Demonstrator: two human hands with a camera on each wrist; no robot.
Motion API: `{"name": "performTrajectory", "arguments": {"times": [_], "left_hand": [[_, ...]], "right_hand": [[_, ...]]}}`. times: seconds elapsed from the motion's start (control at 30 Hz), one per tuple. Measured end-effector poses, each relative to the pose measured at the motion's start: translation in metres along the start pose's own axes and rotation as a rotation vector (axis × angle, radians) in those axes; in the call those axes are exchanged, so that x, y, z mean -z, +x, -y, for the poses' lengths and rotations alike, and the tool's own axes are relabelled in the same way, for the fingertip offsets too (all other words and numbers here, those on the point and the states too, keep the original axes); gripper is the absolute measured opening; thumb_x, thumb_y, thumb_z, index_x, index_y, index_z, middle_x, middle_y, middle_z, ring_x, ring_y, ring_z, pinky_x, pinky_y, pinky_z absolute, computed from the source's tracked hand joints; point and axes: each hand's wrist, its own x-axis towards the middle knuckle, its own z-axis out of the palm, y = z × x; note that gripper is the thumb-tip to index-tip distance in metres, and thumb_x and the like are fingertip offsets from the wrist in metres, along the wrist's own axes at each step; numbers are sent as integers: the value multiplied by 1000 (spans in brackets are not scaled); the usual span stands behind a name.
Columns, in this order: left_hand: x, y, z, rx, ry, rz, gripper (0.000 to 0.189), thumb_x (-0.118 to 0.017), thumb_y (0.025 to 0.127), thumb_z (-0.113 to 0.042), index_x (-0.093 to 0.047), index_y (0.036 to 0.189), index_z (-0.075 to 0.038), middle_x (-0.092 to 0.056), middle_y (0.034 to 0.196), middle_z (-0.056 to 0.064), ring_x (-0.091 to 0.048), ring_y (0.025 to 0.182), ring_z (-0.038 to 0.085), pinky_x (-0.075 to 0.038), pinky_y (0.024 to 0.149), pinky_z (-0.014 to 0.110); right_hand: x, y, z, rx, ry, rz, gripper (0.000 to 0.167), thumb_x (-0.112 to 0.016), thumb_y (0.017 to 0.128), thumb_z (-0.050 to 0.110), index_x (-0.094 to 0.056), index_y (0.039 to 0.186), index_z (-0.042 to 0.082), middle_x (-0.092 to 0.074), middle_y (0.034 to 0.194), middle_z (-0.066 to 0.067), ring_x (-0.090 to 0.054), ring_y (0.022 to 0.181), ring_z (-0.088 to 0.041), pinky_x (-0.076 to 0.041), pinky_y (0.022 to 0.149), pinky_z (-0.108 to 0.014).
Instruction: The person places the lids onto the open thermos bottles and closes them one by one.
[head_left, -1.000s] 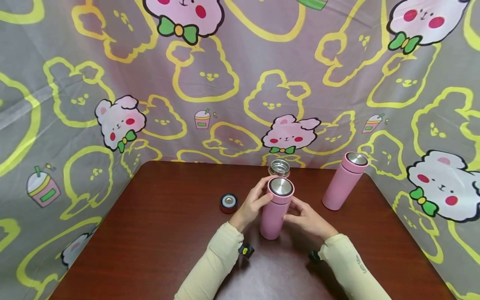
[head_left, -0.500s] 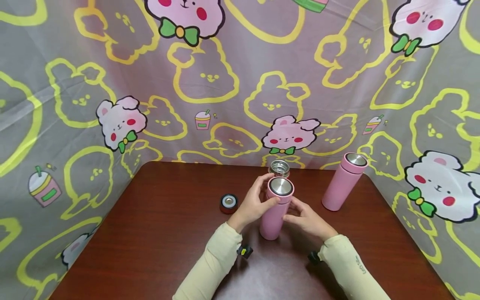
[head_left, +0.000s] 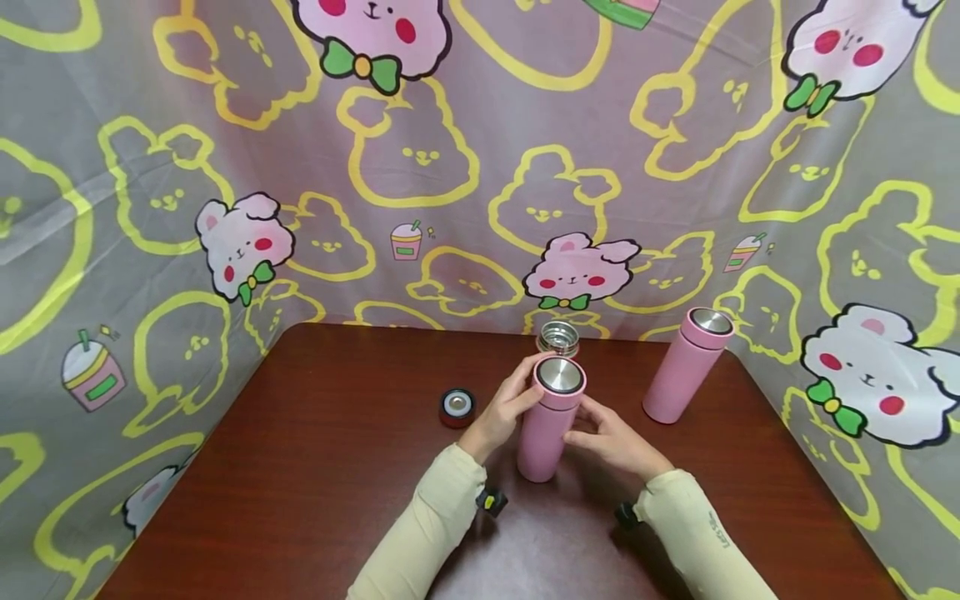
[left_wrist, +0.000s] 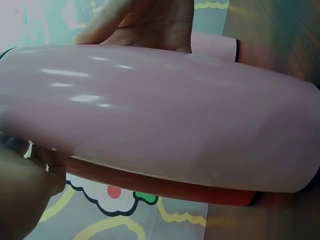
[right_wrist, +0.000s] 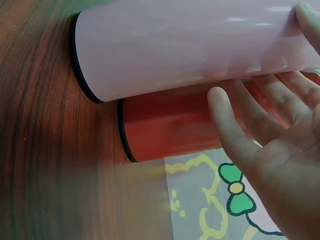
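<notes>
A pink thermos bottle (head_left: 542, 446) with a steel-topped lid (head_left: 561, 375) stands upright in front of me, between both hands. My left hand (head_left: 506, 414) grips it at the lid, thumb on the near side and fingers behind. From the other side my right hand (head_left: 617, 440) holds the body lower down, thumb in front. The pink body fills much of the left wrist view. In the right wrist view, fingers (right_wrist: 225, 117) reach along its far side. Right behind it is a lidless red bottle (right_wrist: 165, 127), whose bare steel mouth (head_left: 558, 337) shows above the pink lid.
A loose dark red lid (head_left: 457, 407) lies upside down to the left of my left hand. Another lidded pink thermos (head_left: 684, 371) stands at the back right. A cartoon-printed cloth (head_left: 420, 158) hangs round the back and sides of the brown wooden table (head_left: 322, 467).
My left thumb swung across the front of the pink bottle half a second ago and is now back at the lid's left side. The right hand keeps its hold.
</notes>
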Motion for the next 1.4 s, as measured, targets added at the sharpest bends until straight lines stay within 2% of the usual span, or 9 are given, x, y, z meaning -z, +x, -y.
{"name": "performTrajectory", "arguments": {"times": [0.23,0.4,0.5,0.67,0.8,0.9,1.07,1.27,1.4], "left_hand": [[2,-4,-1,25,69,-30,50,-38,94,0,-27,140,13,-39,136,31,-44,116,16,-37,96,32],[3,-5,-4,21,197,-85,52,-52,91,0,-33,138,11,-49,125,26,-49,106,16,-42,89,35],[3,-3,-1,22,220,-89,57,-61,89,-7,-35,137,9,-53,121,22,-52,105,15,-44,89,39],[7,1,23,34,176,-74,59,-63,89,-14,-35,138,2,-54,121,19,-51,105,13,-44,88,37],[8,2,37,40,64,-43,54,-51,92,-19,-35,140,-1,-49,127,20,-50,107,14,-41,90,32],[7,3,40,38,0,-34,56,-44,88,-21,-35,139,0,-46,131,21,-47,113,17,-39,93,33],[7,2,39,56,-3,-37,57,-41,86,-21,-36,139,1,-45,133,19,-44,118,16,-36,98,34],[8,-1,38,32,23,-66,56,-45,92,-25,-35,142,0,-44,137,18,-44,119,17,-37,97,33],[9,-1,37,38,60,-106,63,-55,93,-41,-38,140,-2,-48,132,15,-47,116,16,-39,95,36]], "right_hand": [[-1,0,-2,-1,-45,-3,58,-64,90,7,-38,142,6,-51,132,-15,-55,114,-19,-46,90,-31],[-1,1,-1,18,-38,-7,57,-63,90,6,-37,141,3,-50,132,-18,-56,113,-18,-46,90,-30],[0,1,0,32,-35,-12,56,-63,90,5,-38,140,1,-51,130,-19,-56,113,-18,-46,90,-29],[1,0,1,13,-26,-6,55,-63,90,5,-38,139,1,-51,129,-20,-56,113,-17,-46,90,-29],[2,0,0,-16,-6,7,57,-64,90,6,-38,140,2,-51,130,-19,-55,114,-20,-46,91,-29],[3,1,-1,-23,-4,20,58,-64,90,7,-37,141,3,-51,131,-18,-55,114,-23,-46,90,-30],[1,2,-1,-25,0,30,60,-65,89,9,-36,141,4,-49,133,-18,-55,113,-24,-47,89,-31],[0,2,-2,-27,-20,21,59,-65,90,9,-37,141,5,-50,132,-17,-55,114,-24,-47,89,-30],[1,1,-2,-29,-16,12,58,-64,90,9,-37,141,7,-50,132,-15,-56,113,-21,-47,89,-30]]}}
